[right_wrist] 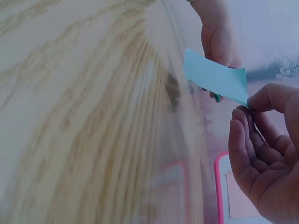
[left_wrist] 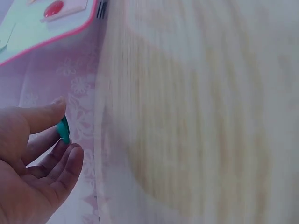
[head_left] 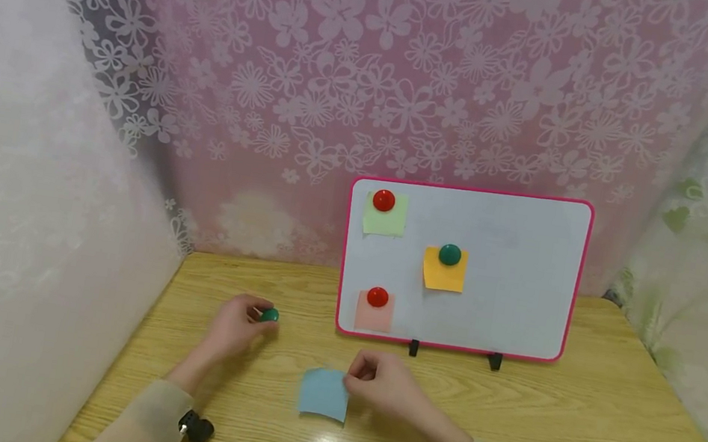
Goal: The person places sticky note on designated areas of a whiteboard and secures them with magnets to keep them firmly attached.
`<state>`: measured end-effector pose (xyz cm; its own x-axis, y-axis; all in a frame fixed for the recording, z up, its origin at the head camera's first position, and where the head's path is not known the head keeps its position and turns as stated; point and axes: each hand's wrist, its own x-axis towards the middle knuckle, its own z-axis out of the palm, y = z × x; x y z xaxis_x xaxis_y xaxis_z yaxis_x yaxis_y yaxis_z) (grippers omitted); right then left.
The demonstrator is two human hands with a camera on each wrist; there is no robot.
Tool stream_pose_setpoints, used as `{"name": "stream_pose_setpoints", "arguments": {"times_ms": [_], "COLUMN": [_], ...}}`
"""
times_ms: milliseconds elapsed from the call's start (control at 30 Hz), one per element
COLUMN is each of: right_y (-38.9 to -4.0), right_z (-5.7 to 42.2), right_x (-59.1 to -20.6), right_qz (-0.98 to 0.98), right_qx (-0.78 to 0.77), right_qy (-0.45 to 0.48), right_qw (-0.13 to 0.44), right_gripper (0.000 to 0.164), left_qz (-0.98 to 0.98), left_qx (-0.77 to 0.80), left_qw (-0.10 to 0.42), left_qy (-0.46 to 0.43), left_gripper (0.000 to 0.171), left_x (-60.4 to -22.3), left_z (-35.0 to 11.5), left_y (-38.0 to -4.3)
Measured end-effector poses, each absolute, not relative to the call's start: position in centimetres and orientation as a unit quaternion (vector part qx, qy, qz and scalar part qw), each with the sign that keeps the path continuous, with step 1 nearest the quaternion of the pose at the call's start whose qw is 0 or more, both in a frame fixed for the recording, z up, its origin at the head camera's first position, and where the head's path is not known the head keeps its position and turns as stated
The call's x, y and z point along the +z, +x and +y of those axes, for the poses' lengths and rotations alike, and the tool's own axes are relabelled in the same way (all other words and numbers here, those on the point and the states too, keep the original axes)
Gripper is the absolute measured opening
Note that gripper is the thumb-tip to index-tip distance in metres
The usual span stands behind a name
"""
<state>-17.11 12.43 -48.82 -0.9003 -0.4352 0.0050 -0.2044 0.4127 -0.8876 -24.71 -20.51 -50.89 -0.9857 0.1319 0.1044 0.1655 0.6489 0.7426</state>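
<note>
Between thumb and fingertips, my left hand pinches a round green magnet above the left part of the table. The left wrist view shows the magnet edge-on in that pinch. My right hand holds a blue sticky note by its upper right corner, left of the hand. In the right wrist view the note hangs from the pinched corner, its sheet slightly curved. Behind it there, the left hand is partly hidden by the note.
A pink-framed whiteboard stands on black feet at the back of the wooden table. Red magnets sit on its green note and pink note. A green magnet sits on an orange note.
</note>
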Motion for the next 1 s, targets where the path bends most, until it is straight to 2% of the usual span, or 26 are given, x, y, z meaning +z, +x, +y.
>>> {"name": "stream_pose_setpoints", "arguments": {"times_ms": [233,667,1000], "right_y": [-17.7,-18.1,-18.6], "right_z": [13.6,15.8,17.3], "right_x": [-49.1,-49.0,-48.6], "right_qz": [0.835,0.844,0.841], "right_qx": [-0.513,-0.505,-0.521], "right_qy": [-0.180,-0.172,-0.142], "right_qw": [0.083,0.055,0.041], "right_gripper": [0.009,0.011,0.009], "left_qz": [-0.886,-0.874,-0.877], "left_qx": [-0.456,-0.476,-0.469], "left_qw": [-0.006,-0.019,-0.004], "left_qy": [-0.084,-0.097,-0.106], "left_gripper": [0.032,0.036,0.033], "left_x": [-51.0,-50.7,-50.1], "left_z": [-19.6,-18.0,-17.0], "left_y": [-23.5,-22.5,-22.1]}}
